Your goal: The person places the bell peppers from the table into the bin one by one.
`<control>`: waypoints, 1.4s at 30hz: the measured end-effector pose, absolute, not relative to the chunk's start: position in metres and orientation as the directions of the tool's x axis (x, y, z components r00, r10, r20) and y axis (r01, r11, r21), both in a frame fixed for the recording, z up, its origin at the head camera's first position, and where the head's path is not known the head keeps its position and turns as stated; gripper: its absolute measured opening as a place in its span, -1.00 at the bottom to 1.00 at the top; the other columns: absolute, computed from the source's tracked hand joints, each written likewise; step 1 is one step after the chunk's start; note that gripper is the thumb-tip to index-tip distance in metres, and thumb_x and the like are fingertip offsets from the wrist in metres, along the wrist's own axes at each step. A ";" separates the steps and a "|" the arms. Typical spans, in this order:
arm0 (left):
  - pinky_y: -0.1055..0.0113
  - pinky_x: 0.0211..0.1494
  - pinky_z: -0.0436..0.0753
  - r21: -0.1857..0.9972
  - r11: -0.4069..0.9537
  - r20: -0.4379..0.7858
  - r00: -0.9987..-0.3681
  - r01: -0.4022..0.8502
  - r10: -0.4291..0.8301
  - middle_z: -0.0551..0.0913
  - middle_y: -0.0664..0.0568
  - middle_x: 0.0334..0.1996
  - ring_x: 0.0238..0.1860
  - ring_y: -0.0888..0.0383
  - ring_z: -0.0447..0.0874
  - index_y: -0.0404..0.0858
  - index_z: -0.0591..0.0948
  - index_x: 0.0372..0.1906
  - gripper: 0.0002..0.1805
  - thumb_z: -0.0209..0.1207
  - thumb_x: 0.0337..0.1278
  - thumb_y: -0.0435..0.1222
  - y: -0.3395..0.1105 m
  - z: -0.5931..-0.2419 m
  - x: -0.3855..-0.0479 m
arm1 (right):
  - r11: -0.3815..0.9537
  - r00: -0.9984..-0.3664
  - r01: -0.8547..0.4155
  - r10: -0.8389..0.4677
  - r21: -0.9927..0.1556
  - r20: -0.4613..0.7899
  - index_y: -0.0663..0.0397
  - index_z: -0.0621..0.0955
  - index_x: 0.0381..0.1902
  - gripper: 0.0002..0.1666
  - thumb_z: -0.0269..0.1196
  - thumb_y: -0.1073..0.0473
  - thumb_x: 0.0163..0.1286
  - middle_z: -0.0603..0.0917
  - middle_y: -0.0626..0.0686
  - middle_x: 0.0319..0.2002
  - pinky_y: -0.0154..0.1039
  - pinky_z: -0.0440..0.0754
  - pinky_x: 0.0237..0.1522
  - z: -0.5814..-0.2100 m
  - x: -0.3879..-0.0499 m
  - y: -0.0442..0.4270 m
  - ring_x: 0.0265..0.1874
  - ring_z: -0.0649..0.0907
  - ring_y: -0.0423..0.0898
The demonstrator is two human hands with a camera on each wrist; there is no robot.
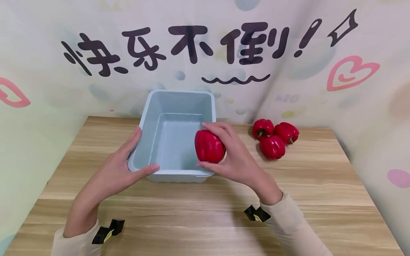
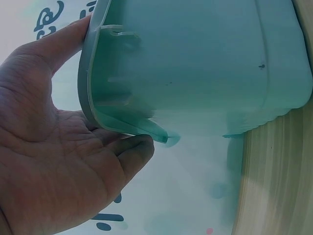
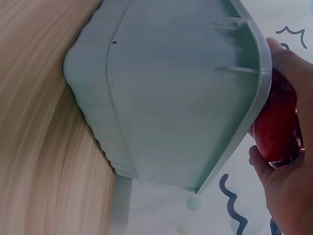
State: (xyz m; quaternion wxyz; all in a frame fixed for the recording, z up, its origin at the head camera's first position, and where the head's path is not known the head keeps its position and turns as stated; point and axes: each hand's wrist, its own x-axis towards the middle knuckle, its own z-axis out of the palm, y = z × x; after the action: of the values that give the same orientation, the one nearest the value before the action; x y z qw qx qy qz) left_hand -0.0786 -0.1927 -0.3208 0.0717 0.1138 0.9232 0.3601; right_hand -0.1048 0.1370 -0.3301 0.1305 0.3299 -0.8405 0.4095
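- Behind everything, we see a pale backdrop (image 1: 304,103) with large black lettering (image 1: 190,42) across its middle and a wavy black line (image 1: 237,81) below.
- In front of it lies the table (image 1: 179,220), its top striped with light wood grain.
- The bin (image 1: 176,176), pale blue and deep, stands upright at the far side of the table, left of the middle, its mouth facing up.
- Two light sleeves (image 1: 285,217) come in from the near edge, one on the left and one on the right.
- We find the left hand (image 1: 120,170) gripping the bin at its near left corner: the thumb lies over the near rim, while the fingers curl under the lip on the outer left side.
- The right hand (image 1: 235,156) holds the red pepper (image 1: 209,146), with the thumb on its near side and the fingers round its far side.
- That pepper is up at the near right corner of the bin, in line with the right rim; from these angles we cannot quite tell whether it touches the rim.
- Farther right, near the backdrop, three loose peppers (image 1: 272,147) sit in a close cluster on the table, two behind and one nearer us, all red with green stems.
- Smallest, we note a black clip (image 1: 107,231) at each cuff.
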 end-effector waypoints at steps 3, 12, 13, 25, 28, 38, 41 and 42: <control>-0.32 0.40 0.51 0.675 0.722 -0.058 -0.965 0.152 0.257 -0.14 0.07 0.77 0.60 -0.30 0.24 0.02 -0.17 0.75 0.27 0.42 0.21 0.19 -0.193 -0.321 -0.079 | 0.452 -0.738 -0.672 -0.467 -0.586 0.487 -0.08 0.39 0.58 0.20 0.73 0.08 0.00 0.49 0.09 0.39 -0.03 0.78 0.19 -0.332 -0.104 0.137 0.38 0.53 -0.02; -0.40 0.38 0.55 0.681 0.716 -0.056 -0.963 0.156 0.264 -0.14 0.04 0.77 0.62 -0.36 0.20 0.01 -0.17 0.75 0.26 0.41 0.22 0.17 -0.193 -0.320 -0.079 | 0.488 -0.743 -0.668 -0.460 -0.561 0.485 -0.01 0.47 0.52 0.04 0.67 0.06 0.11 0.50 0.07 0.43 -0.03 0.66 0.38 -0.338 -0.103 0.141 0.44 0.49 -0.03; -0.41 0.37 0.56 0.682 0.714 -0.055 -0.963 0.158 0.265 -0.14 0.04 0.77 0.62 -0.37 0.20 0.02 -0.17 0.75 0.26 0.41 0.22 0.17 -0.193 -0.320 -0.079 | 0.488 -0.746 -0.666 -0.456 -0.565 0.485 -0.02 0.48 0.51 0.02 0.67 0.06 0.11 0.50 0.07 0.43 -0.03 0.66 0.38 -0.339 -0.103 0.142 0.44 0.49 -0.04; -0.35 0.38 0.54 0.674 0.722 -0.049 -0.966 0.155 0.254 -0.13 0.05 0.77 0.57 -0.31 0.26 0.03 -0.17 0.75 0.27 0.43 0.21 0.18 -0.193 -0.320 -0.080 | 0.498 -0.784 -0.621 -0.409 -0.605 0.467 -0.04 0.50 0.49 -0.07 0.61 0.07 0.19 0.52 0.05 0.43 0.05 0.62 0.41 -0.344 -0.099 0.149 0.44 0.50 -0.05; -0.31 0.36 0.54 0.675 0.718 -0.037 -0.965 0.167 0.260 -0.12 0.07 0.77 0.55 -0.29 0.28 0.05 -0.17 0.75 0.27 0.44 0.20 0.17 -0.193 -0.321 -0.081 | 0.501 -0.794 -0.607 -0.384 -0.616 0.471 0.00 0.51 0.49 -0.07 0.61 0.10 0.18 0.52 0.04 0.43 0.08 0.62 0.41 -0.346 -0.097 0.153 0.43 0.51 -0.04; -0.30 0.36 0.54 0.672 0.724 -0.056 -0.965 0.154 0.257 -0.13 0.04 0.77 0.55 -0.30 0.27 0.02 -0.17 0.75 0.27 0.43 0.20 0.17 -0.195 -0.322 -0.077 | 0.483 -0.824 -0.566 -0.297 -0.668 0.483 -0.01 0.51 0.49 -0.09 0.59 0.16 0.19 0.56 0.04 0.43 0.17 0.55 0.45 -0.355 -0.092 0.164 0.43 0.53 0.00; -0.29 0.37 0.53 0.672 0.723 -0.049 -0.965 0.159 0.258 -0.12 0.05 0.77 0.55 -0.29 0.28 0.03 -0.16 0.75 0.27 0.43 0.20 0.18 -0.194 -0.323 -0.078 | 0.486 -0.840 -0.539 -0.260 -0.688 0.475 -0.05 0.50 0.50 -0.08 0.58 0.20 0.19 0.56 0.05 0.41 0.19 0.56 0.44 -0.355 -0.090 0.171 0.42 0.53 0.00; -0.29 0.38 0.52 0.672 0.723 -0.049 -0.965 0.159 0.258 -0.12 0.05 0.77 0.56 -0.29 0.27 0.04 -0.16 0.75 0.27 0.43 0.20 0.18 -0.193 -0.323 -0.078 | 0.485 -0.845 -0.532 -0.251 -0.694 0.472 -0.07 0.50 0.50 -0.08 0.57 0.21 0.19 0.56 0.05 0.41 0.20 0.56 0.44 -0.355 -0.089 0.174 0.42 0.53 0.00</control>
State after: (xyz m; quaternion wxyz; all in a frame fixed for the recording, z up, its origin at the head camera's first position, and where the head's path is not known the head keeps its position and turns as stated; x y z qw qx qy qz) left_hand -0.0780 -0.1931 -0.3229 0.0695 0.1126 0.9257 0.3544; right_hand -0.0890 0.1740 -0.3547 0.1555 0.2307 -0.8476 0.4519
